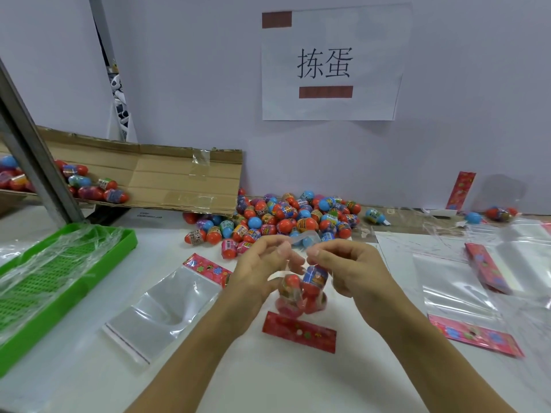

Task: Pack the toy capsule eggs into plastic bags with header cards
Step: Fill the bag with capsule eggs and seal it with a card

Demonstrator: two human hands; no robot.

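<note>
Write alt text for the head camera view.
Two hands, left and right, pinch the open top of a clear plastic bag of toy capsule eggs above a white table, with a pile of red and blue capsule eggs behind.

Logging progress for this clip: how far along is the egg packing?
Done: a bagged set lies far right by the wall. In hand: left hand and right hand pinch the top of a bag of eggs. Left: the loose egg pile and empty bag.

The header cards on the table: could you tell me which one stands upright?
The header card leaning against the far wall at right stands upright; the other cards lie flat on the table.
</note>
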